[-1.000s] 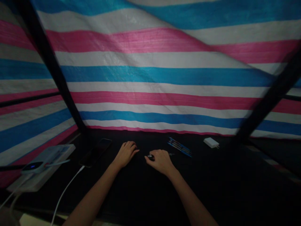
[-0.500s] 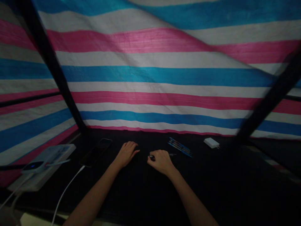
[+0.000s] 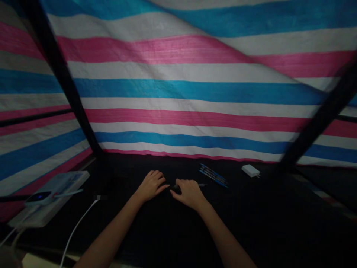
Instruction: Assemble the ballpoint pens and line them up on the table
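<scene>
My right hand rests on the black tabletop with its fingers curled over a black pen. One slim end of the pen sticks out to the right of the hand, and its darker end shows between thumb and forefinger. Just to the left lies my left hand, palm down, with fingers extended. Its thumb tip comes close to the pen's left end; whether they touch I cannot tell. Beyond my right hand lies a small row of blue and clear pens.
A white charger block stands at the back right. On the left, a white cable runs over the table, near a pale box with a lit-display device. Dark posts and striped sheeting enclose the table.
My left hand has shifted slightly right, bringing its thumb near the pen. The right hand's thumb has opened out leftward and its grip has turned a little. The phone no longer shows clearly.
</scene>
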`<state>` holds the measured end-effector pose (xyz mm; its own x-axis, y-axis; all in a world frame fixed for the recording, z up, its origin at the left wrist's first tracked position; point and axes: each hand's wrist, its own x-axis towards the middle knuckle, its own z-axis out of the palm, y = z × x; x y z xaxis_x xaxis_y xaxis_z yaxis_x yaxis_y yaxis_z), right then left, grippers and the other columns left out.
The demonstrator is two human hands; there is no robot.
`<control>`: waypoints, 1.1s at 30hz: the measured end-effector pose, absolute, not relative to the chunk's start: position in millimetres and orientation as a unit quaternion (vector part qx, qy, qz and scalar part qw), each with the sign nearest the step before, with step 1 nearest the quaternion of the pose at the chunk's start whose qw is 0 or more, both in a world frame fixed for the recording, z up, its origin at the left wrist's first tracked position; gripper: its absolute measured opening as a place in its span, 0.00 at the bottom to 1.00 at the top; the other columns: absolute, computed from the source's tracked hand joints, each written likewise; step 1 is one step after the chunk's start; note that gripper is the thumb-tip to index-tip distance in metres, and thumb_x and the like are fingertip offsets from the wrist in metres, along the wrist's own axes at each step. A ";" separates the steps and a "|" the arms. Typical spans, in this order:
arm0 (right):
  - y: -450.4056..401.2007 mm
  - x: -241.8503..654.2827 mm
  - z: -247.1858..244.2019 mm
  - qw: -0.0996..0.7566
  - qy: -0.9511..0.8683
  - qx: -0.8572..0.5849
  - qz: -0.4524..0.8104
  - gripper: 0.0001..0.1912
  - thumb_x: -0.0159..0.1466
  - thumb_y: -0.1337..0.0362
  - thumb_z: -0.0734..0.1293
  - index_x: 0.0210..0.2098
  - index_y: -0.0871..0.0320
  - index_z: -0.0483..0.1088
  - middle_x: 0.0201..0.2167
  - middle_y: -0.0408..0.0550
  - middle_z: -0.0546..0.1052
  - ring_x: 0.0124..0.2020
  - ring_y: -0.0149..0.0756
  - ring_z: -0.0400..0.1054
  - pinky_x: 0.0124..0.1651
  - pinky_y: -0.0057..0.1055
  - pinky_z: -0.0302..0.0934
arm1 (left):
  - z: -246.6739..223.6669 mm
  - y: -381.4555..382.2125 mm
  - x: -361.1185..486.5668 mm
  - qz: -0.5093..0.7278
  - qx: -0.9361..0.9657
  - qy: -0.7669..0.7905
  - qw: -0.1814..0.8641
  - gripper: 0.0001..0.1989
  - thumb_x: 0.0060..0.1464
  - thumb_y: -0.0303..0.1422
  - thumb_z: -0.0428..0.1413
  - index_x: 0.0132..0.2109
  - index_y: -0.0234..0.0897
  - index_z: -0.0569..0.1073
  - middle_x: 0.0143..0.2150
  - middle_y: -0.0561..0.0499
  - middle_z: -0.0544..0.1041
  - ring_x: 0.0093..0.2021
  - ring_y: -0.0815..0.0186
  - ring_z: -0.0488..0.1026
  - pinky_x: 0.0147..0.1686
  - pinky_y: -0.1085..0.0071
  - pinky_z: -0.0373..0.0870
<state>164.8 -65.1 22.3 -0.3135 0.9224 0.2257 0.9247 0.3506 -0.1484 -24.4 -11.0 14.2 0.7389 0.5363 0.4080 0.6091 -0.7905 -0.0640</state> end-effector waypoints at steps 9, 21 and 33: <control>-65.3 161.9 -1.8 0.189 -0.857 -0.479 -0.028 0.22 0.59 0.58 0.58 0.50 0.62 0.56 0.49 0.57 0.64 0.51 0.42 0.56 0.51 0.40 0.48 | 8.7 -12.6 -15.4 -0.198 -0.935 -0.287 0.057 0.13 0.59 0.37 0.44 0.35 0.36 0.70 0.34 0.50 0.69 0.36 0.66 0.64 0.35 0.70 0.59; -52.7 193.2 25.3 0.149 -0.712 -0.669 -0.151 0.12 0.62 0.65 0.54 0.41 0.59 0.64 0.38 0.55 0.68 0.42 0.44 0.58 0.44 0.40 0.48 | 1.0 4.9 -26.7 -0.195 -0.901 -0.381 0.075 0.11 0.57 0.37 0.49 0.33 0.37 0.71 0.32 0.51 0.69 0.37 0.63 0.64 0.35 0.67 0.57; -52.3 241.7 7.1 0.105 -0.526 -0.818 -0.206 0.17 0.59 0.76 0.51 0.36 0.68 0.69 0.35 0.63 0.68 0.39 0.50 0.60 0.36 0.41 0.49 | 5.7 5.7 -36.6 -0.251 -0.860 -0.434 0.091 0.14 0.56 0.38 0.48 0.48 0.39 0.64 0.47 0.48 0.64 0.47 0.60 0.61 0.44 0.63 0.58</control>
